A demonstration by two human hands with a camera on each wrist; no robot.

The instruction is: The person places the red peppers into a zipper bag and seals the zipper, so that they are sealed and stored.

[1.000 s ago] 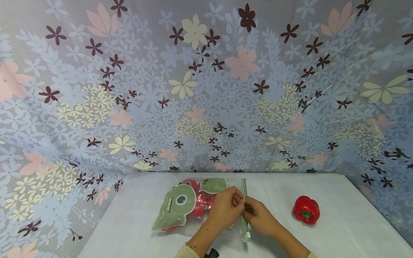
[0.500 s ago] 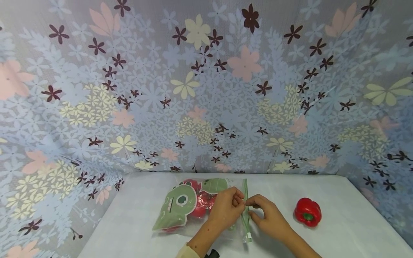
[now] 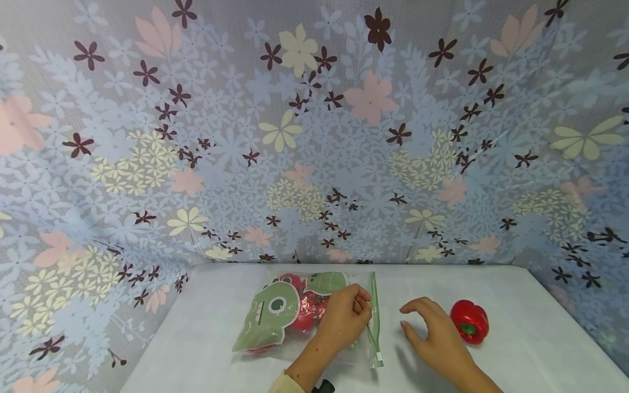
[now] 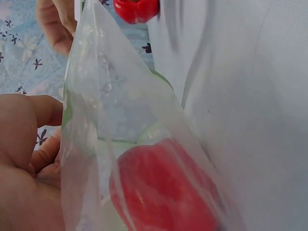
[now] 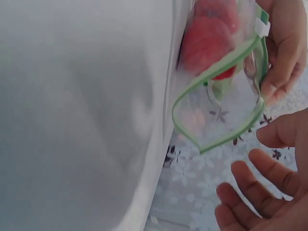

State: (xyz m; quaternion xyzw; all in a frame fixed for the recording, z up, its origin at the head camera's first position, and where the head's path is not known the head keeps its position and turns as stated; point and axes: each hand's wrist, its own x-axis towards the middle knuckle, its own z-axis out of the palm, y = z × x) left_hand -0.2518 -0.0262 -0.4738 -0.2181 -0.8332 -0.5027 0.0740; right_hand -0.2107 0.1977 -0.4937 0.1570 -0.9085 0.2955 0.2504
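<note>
One red bell pepper (image 3: 470, 321) looks firm, slick; we'd cup its sides. Our left hand (image 3: 345, 318) pinches the limp zip bag (image 3: 270, 314); our right hand (image 3: 439, 341) gapes, empty.

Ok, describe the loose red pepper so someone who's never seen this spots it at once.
Start at the white table below the flowered backdrop. On its right side, just right of the person's right hand, lies a glossy red pepper with its green stem toward the person. Unlike the red items inside the clear, green-printed bag, it lies out in the open.
</note>
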